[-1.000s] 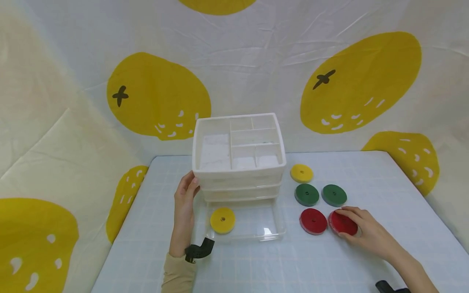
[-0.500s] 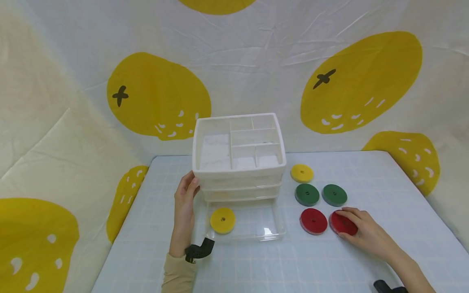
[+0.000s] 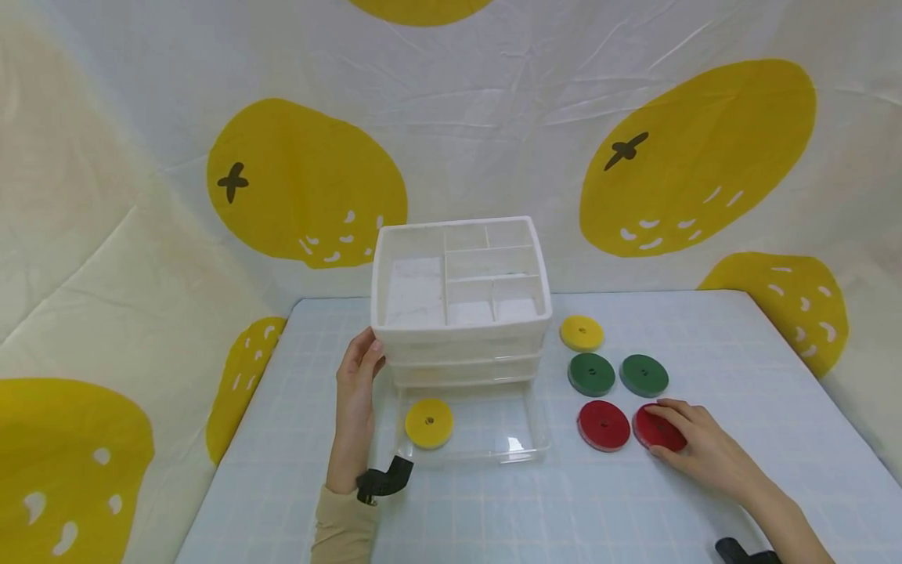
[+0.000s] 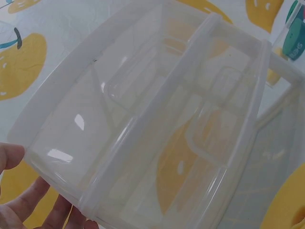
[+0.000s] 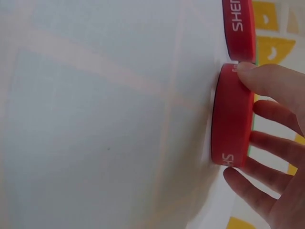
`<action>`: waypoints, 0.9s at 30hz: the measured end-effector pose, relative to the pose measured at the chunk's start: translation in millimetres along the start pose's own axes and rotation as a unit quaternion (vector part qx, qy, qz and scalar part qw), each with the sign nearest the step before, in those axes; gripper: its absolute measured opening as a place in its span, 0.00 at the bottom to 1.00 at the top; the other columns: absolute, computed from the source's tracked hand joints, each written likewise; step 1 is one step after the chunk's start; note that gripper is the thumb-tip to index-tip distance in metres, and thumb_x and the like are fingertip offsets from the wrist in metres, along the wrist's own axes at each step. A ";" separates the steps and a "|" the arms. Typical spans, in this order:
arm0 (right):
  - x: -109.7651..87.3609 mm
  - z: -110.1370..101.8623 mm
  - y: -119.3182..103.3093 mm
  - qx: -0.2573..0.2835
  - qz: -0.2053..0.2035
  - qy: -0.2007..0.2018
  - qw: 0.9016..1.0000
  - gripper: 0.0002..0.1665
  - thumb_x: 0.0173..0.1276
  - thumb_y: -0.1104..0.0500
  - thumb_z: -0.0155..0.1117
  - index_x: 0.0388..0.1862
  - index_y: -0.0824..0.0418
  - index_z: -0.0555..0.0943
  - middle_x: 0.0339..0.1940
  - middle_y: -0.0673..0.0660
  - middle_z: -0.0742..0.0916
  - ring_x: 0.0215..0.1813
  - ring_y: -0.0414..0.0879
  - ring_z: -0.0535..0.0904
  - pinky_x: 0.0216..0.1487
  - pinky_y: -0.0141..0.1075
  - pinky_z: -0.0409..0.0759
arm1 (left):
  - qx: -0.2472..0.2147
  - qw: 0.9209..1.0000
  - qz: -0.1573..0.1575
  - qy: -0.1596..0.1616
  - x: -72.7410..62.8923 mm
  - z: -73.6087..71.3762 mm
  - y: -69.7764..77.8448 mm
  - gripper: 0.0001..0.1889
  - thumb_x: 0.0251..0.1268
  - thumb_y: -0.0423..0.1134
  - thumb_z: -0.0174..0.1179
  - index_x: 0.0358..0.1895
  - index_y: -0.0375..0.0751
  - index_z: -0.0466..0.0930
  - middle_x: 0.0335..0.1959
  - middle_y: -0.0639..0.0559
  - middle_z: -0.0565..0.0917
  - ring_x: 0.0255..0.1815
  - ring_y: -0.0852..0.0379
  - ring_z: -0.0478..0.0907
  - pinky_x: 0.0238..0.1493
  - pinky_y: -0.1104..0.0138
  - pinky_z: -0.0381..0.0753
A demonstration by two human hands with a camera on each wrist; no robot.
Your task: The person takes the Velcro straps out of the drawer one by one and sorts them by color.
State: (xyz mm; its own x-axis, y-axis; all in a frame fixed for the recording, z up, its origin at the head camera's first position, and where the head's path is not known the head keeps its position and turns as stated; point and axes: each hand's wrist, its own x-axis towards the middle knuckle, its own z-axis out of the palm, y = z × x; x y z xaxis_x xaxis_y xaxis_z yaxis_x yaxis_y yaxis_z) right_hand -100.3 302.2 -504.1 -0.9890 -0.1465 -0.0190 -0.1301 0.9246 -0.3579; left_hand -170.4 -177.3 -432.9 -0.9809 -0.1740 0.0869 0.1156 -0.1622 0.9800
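My right hand (image 3: pixel 701 446) spans a red disc (image 3: pixel 658 429), thumb and fingers at its edge, on the tabletop. In the right wrist view this disc (image 5: pixel 232 117) is thick, with white lettering on its rim. A second red disc (image 3: pixel 604 426) lies just left of it. My left hand (image 3: pixel 358 392) holds the left side of a white plastic drawer unit (image 3: pixel 461 331), thumb toward the front. In the left wrist view the fingers of my left hand (image 4: pixel 28 205) curl around the unit's corner. The bottom clear drawer (image 3: pixel 493 427) is pulled out, with a yellow disc (image 3: pixel 429 423) inside at left.
Behind the red discs lie two green discs, one green disc (image 3: pixel 591 374) nearer the unit and another (image 3: pixel 644 376) to its right. A yellow disc (image 3: pixel 581 334) lies farther back. Divided compartments (image 3: pixel 489 266) top the unit. A fruit-patterned cloth (image 3: pixel 486 117) hangs behind the table.
Hardly anything differs. The right forearm has shifted slightly left, with the hand staying at the red disc. The left hand, drawer unit and other discs hold their places.
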 end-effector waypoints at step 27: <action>2.6 -13.4 -33.8 -0.002 -0.053 0.040 0.998 0.34 0.52 0.55 0.75 0.59 0.58 0.76 0.58 0.63 0.79 0.58 0.59 0.72 0.47 0.55 0.82 | -0.005 1.000 -0.001 0.004 0.7 0.5 -0.3 0.22 0.68 0.51 0.57 0.61 0.48 0.72 0.58 0.55 0.76 0.58 0.56 0.71 0.69 0.58 0.64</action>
State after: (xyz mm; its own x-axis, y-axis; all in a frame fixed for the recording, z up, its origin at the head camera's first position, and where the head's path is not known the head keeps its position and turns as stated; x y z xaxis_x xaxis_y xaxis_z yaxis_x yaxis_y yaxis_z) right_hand -99.4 275.3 -479.5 -0.9722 -0.2152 0.0926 -0.2341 0.9070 -0.3500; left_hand -171.2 -176.9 -433.0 -0.9800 -0.1806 0.0833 0.1149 -0.1721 0.9784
